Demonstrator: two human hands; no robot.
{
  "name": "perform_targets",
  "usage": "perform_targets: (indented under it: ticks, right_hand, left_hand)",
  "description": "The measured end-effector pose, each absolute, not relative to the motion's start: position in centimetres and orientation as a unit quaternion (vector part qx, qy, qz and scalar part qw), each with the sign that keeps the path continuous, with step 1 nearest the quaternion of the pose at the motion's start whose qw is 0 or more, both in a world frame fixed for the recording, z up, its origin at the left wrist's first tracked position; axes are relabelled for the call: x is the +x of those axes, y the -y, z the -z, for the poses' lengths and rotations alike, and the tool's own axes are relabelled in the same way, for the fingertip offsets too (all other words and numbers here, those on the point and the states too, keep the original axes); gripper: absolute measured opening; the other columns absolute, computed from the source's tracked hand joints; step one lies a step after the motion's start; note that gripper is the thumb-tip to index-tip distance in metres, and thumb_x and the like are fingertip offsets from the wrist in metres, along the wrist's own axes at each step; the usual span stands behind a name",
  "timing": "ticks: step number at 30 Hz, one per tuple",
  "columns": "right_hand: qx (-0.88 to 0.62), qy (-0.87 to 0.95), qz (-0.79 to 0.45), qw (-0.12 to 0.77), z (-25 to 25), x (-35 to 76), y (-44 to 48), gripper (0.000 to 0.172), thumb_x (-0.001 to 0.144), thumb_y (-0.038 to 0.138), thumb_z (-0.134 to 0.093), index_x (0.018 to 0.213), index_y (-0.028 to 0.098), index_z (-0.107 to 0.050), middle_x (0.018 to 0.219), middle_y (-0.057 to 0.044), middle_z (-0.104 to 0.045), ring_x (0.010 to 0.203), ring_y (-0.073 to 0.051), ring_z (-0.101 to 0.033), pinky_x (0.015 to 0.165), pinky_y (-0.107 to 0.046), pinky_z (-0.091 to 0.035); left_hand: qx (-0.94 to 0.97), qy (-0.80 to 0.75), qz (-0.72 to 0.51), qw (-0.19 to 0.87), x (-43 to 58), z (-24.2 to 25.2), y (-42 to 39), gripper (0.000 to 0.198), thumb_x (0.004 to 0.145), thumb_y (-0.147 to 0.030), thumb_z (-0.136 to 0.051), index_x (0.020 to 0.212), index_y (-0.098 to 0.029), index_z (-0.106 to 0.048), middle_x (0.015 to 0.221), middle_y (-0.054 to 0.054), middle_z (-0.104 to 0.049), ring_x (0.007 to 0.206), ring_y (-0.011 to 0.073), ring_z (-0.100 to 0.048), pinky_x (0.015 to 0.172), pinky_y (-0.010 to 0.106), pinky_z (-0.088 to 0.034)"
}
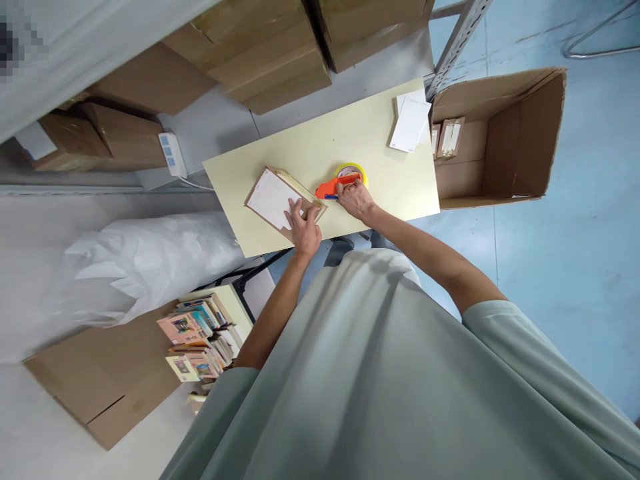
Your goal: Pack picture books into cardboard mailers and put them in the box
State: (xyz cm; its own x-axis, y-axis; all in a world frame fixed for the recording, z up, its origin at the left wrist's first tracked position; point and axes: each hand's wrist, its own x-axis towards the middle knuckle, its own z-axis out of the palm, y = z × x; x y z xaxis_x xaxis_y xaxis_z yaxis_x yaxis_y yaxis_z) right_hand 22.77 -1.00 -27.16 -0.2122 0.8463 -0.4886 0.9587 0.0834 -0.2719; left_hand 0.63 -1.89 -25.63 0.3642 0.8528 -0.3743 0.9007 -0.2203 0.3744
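Note:
A flat brown cardboard parcel point(287, 179) lies at an angle on the pale yellow table point(385, 187), with a white paper sheet point(273, 197) on its top. My left hand point(306, 230) rests on the parcel's near right corner, fingers spread over the sheet and the edge. Just right of the parcel, my right hand point(355, 199) is closed around an orange tape dispenser point(327, 187) carrying a roll of yellow tape point(363, 170). The dispenser's front end is close to the parcel's right edge; whether tape is stuck there cannot be made out.
White paper slips point(410, 125) lie at the table's far right. An open cardboard box point(520, 147) with small parcels stands beyond that end. Boxes point(270, 60) and a power strip point(173, 155) are on the shelf behind. Books point(200, 333) and a white bag point(160, 260) are at left.

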Motion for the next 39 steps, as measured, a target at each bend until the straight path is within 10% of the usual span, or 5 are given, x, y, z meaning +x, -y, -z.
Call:
perform_targets:
  ticks: [11, 23, 29, 39]
  right_hand:
    - [0.631, -0.695, 0.329, 0.106, 25.4, 20.1, -1.5, 0.047, 0.109, 0.003, -0.038, 0.142, -0.001, -0.072, 0.136, -0.033, -0.077, 0.123, -0.036, -0.079, 0.098, -0.044, -0.060]
    - [0.712, -0.628, 0.305, 0.073, 19.6, 23.4, 0.6, 0.058, 0.122, 0.048, -0.040, 0.143, 0.000, -0.065, 0.121, -0.032, -0.082, 0.118, -0.038, -0.083, 0.098, -0.042, -0.061]
    - [0.747, -0.602, 0.273, 0.067, 13.9, 23.3, -0.4, 0.058, 0.122, 0.056, -0.037, 0.144, 0.007, -0.060, 0.119, -0.028, -0.083, 0.115, -0.037, -0.084, 0.088, -0.038, -0.061]
    - [0.773, -0.622, 0.127, 0.015, 0.8, 19.6, -7.8, 0.054, 0.122, 0.052, -0.033, 0.149, 0.009, -0.055, 0.107, -0.022, -0.083, 0.101, -0.039, -0.083, 0.082, -0.040, -0.060]
  left_hand:
    - [0.789, -0.553, 0.046, 0.263, 0.6, 26.2, 2.0, 0.063, 0.087, -0.008, -0.061, 0.148, -0.021, -0.069, 0.186, 0.021, -0.036, 0.183, 0.0355, 0.001, 0.147, 0.068, -0.005]
    - [0.766, -0.589, -0.038, 0.255, 2.6, 23.4, 1.1, 0.037, 0.097, -0.025, -0.064, 0.133, -0.025, -0.073, 0.164, 0.021, -0.060, 0.176, 0.0420, -0.033, 0.143, 0.072, -0.023]
    - [0.778, -0.546, -0.188, 0.248, 3.6, 19.0, -1.3, 0.034, 0.105, -0.029, -0.059, 0.136, -0.025, -0.072, 0.141, 0.018, -0.075, 0.143, 0.0373, -0.067, 0.129, 0.057, -0.048]
    - [0.785, -0.444, -0.386, 0.194, 3.9, 9.3, -10.4, 0.041, 0.109, -0.029, -0.058, 0.149, -0.026, -0.069, 0.140, 0.017, -0.071, 0.138, 0.0332, -0.069, 0.125, 0.051, -0.053]
